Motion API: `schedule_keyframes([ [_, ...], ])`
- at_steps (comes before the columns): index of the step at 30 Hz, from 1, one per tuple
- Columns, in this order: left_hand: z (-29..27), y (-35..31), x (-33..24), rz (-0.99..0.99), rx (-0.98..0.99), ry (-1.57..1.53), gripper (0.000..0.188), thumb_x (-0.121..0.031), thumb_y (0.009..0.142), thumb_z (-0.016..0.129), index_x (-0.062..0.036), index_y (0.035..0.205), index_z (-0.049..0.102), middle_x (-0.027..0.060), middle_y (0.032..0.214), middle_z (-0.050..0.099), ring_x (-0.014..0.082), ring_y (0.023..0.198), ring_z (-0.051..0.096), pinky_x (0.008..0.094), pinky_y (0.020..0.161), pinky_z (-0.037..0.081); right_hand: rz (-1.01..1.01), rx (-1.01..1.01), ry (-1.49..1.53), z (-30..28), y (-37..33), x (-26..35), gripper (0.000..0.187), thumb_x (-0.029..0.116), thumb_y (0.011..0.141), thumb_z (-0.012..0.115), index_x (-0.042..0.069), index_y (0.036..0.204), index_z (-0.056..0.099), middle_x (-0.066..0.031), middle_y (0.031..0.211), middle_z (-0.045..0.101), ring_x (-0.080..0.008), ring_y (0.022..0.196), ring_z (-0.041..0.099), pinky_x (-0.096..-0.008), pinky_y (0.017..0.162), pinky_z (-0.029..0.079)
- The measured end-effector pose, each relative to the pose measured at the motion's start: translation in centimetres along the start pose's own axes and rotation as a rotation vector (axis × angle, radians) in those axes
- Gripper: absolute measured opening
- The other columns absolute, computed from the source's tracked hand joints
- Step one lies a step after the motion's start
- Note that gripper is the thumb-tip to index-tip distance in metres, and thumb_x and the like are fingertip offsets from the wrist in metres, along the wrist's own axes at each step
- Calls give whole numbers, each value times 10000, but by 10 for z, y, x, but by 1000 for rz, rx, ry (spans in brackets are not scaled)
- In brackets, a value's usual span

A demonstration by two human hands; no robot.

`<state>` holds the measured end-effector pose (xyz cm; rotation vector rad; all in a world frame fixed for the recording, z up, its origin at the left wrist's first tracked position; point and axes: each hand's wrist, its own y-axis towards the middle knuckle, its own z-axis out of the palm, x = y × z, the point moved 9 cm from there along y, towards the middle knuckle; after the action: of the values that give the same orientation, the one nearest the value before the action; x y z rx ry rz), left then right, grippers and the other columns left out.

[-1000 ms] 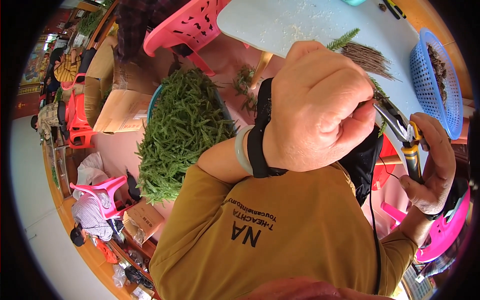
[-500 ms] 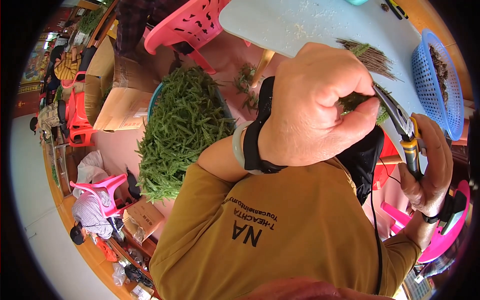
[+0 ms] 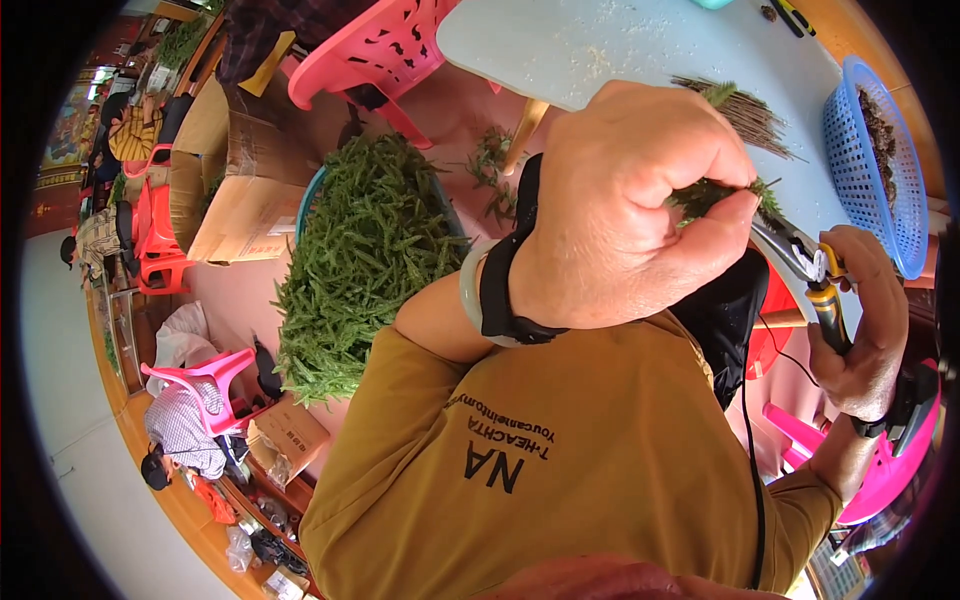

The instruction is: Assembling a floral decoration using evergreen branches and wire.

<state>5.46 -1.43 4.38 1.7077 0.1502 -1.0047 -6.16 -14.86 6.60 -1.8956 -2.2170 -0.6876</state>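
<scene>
Here we go: from my end of the head feed, I take the blue basket as my landmark. The pliers have just dropped! Half a second ago their nose reached right up to the left hand's fingertips; now it points in lower, just under them, and more of the green sprig pokes out beyond the pinch. That sprig, to the left of the basket, is held by the left hand, thumb and forefinger closed together on it, the other fingers curled in. The right hand, just below the basket, has thumb and fingers bent round the plier handles, a fairly loose wrap by the look of it. (Whether the jaws touch the stem, I can't tell.) My read: the sprig now hangs on the left pinch alone, and the pliers have room to be re-aimed. The stem bundle lies on the bench left of the basket, and the big heap of greenery sits well off to the basket's left.
</scene>
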Motion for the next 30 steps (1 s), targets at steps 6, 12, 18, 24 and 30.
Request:
schedule_keyframes([
  [6, 1, 3, 0, 2, 11, -125, 137, 17, 617, 637, -42, 670, 525, 58, 706, 592, 225, 653, 586, 308, 611, 441, 20, 9, 13, -1, -2, -4, 580, 14, 488, 533, -34, 1066, 522, -134, 956, 537, -208, 761, 501, -271, 676, 397],
  [12, 6, 4, -2, 29, 92, -116, 158, 31, 616, 635, -48, 683, 515, 52, 741, 602, 227, 671, 591, 308, 610, 440, 38, 27, 63, 0, -2, -5, 589, 21, 474, 541, -42, 1060, 527, -126, 934, 536, -201, 763, 500, -267, 673, 390],
  [18, 6, 1, -5, 52, 35, -56, 193, 35, 597, 640, -64, 698, 509, 34, 740, 602, 220, 665, 584, 308, 606, 430, 60, -27, 191, -2, -8, -10, 587, 39, 463, 542, -52, 1043, 538, -119, 910, 544, -189, 765, 504, -263, 669, 387],
  [24, 1, -3, -13, 168, -59, 118, 224, 53, 572, 637, -69, 710, 509, 31, 735, 600, 221, 658, 578, 312, 604, 428, 45, -122, 332, 0, -9, -13, 604, 59, 459, 556, -51, 1052, 544, -110, 906, 552, -181, 757, 511, -244, 648, 382],
  [30, 1, -1, -13, 143, -36, 72, 225, 53, 565, 644, -64, 702, 508, 46, 723, 596, 232, 647, 576, 311, 582, 438, 43, -73, 231, 1, -4, -10, 603, 61, 461, 563, -44, 1055, 550, -99, 916, 556, -165, 748, 510, -236, 625, 375],
])
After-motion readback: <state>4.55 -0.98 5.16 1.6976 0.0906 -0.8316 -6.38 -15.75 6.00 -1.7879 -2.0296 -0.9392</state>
